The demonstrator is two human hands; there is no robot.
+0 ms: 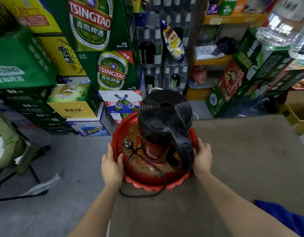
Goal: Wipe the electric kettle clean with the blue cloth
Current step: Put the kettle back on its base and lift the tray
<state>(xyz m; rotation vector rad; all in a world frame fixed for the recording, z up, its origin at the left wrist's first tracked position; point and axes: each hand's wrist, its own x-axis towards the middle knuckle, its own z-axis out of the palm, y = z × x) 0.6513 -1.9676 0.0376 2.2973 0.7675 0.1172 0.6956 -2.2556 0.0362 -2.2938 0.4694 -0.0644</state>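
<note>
A black electric kettle (pixel 164 117) stands upright in a red tray (pixel 158 181) with gold patterning, its ribbed lid facing up and its handle turned toward the person. Its black cord and plug (pixel 127 144) lie in the tray too — the cord trails over the near rim onto the brown table (pixel 241 151). The left hand (pixel 111 166) grips the tray's left rim, thumb curled inside; the right hand (pixel 202 158) holds the right rim. The blue cloth (pixel 284 214) lies on the table at near right. Beer cartons (pixel 96 40) are stacked behind.
</note>
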